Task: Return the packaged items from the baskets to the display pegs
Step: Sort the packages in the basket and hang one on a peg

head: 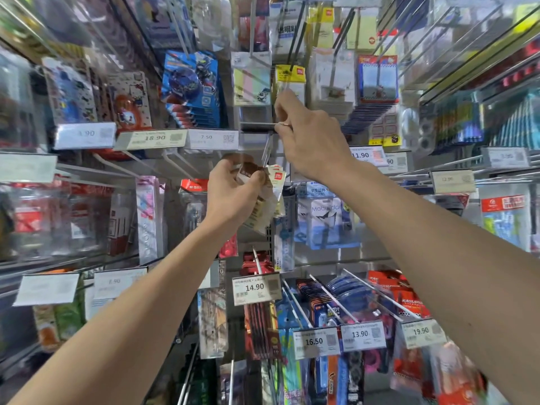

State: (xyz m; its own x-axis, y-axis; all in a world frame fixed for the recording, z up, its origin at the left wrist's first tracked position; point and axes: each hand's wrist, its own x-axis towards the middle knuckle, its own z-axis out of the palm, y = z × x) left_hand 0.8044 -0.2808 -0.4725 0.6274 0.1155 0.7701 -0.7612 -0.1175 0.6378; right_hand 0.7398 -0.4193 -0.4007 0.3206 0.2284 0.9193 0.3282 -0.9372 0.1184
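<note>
Right now your bundle of small packets (270,194) sits at the middle of the display rack (339,255), header cards fanned upward. A thin slanted peg (266,152) comes down to their tops; whether any card is threaded on it is unclear. Crowding the spot are a pastel sticky-note pack (252,86) and a yellow-headed pack (290,80) hanging just above, the 7.50 price tag (211,138) to the left, the 11.90 price tag (363,155) to the right, and a blue card pack (327,223) just beside the bundle below. Your left hand (230,194) has its fingers curled round the bundle from the left, thumb on its front. Your right hand (312,141) is above and to the right, apart from the packets, with thumb and forefinger pinching a wire tip (287,124) beside a grey bar (257,127).
</note>
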